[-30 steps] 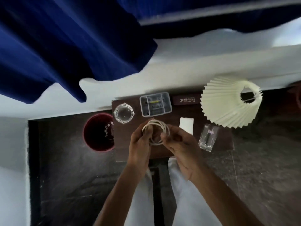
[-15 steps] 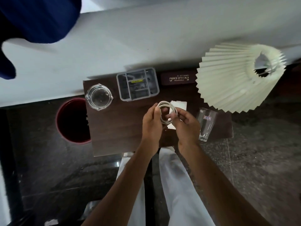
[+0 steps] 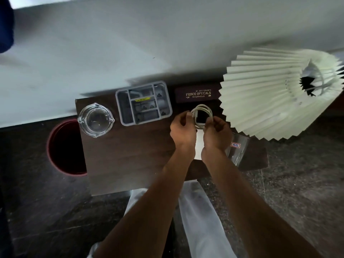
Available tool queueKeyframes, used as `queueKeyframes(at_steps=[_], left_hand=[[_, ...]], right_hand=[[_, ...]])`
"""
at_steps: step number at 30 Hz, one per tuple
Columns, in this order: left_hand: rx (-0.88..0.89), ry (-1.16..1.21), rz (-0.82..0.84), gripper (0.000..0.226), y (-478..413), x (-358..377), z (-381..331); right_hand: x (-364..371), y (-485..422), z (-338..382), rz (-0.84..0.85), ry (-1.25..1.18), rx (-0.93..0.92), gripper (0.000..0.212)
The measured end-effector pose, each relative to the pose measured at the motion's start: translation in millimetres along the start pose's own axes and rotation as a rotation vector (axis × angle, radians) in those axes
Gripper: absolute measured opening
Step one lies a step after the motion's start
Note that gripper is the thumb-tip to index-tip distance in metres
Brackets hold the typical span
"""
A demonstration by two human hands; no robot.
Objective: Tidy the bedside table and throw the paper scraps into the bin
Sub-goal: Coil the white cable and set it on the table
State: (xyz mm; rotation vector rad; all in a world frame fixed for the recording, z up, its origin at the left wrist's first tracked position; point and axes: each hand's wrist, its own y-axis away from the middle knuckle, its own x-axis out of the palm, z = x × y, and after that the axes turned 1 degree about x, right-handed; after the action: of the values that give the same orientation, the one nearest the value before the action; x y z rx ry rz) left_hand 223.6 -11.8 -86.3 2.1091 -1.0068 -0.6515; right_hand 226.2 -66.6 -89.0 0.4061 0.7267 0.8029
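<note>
A coiled white cable (image 3: 202, 113) is held between both hands above the dark wooden bedside table (image 3: 130, 157). My left hand (image 3: 183, 132) pinches the coil's left side. On the coil's right side my right hand (image 3: 216, 135) grips it with curled fingers. A white paper sheet (image 3: 199, 146) lies on the table under my wrists, mostly hidden. The round dark red bin (image 3: 63, 148) stands on the floor at the table's left edge.
On the table stand a glass jar (image 3: 95, 119) at back left, a grey compartment organiser (image 3: 143, 105), a dark spectacles case (image 3: 197, 94) and a drinking glass (image 3: 238, 148) lying on its side. A pleated cream lampshade (image 3: 275, 94) overhangs the right end. White bed behind.
Both hands carried the cable coil right and towards the back of the table, close to the spectacles case. The camera view shifted down and left, so the blue cloth left the frame.
</note>
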Motion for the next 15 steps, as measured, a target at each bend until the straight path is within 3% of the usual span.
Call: queueKeyframes(at_steps=[8, 12, 15], left_hand=[[0.189, -0.227, 0.057, 0.025, -9.0, -9.1, 10.8], [0.368, -0.44, 0.002, 0.024, -6.1, -19.2, 16.8], [0.4, -0.626, 0.002, 0.032, 1.1, -26.5, 27.4]], right_hand=[[9.8, -11.7, -10.6, -0.052, -0.117, 0.11, 0.016], [14.3, -14.0, -10.1, -0.079, -0.102, 0.136, 0.006], [16.2, -15.3, -9.2, -0.083, -0.125, 0.152, 0.02]])
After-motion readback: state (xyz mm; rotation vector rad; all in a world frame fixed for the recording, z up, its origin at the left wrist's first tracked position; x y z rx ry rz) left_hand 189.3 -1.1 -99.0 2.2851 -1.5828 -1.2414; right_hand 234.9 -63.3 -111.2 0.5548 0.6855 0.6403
